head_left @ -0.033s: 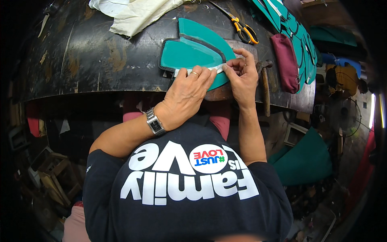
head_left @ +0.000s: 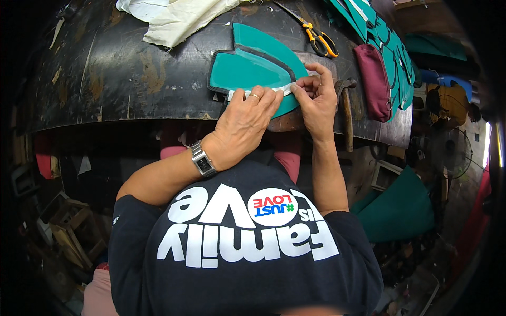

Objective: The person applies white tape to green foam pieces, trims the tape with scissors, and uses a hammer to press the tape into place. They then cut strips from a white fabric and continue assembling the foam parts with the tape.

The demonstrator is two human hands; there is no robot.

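A green curved piece (head_left: 253, 68) with black edging lies flat on the dark worktable, made of two overlapping panels. Along its near edge runs a narrow white strip (head_left: 287, 90). My left hand (head_left: 242, 124) presses its bent, closed fingers down on this strip and the piece's near edge. Thumb and forefinger of my right hand (head_left: 319, 100) pinch together at the strip's right end, with the other fingers curled. Part of the strip and the piece's near side are hidden beneath my left fingers. A wooden block (head_left: 287, 122) shows partly under the piece.
Orange-and-black scissors (head_left: 319, 41) lie beyond my right hand. A hammer (head_left: 347, 116) rests close to its right side. Farther right are a maroon pouch-like piece (head_left: 373, 81) and a pile of green pieces (head_left: 398, 68). Cream cloth (head_left: 182, 23) lies at the far edge of the worktable (head_left: 105, 79).
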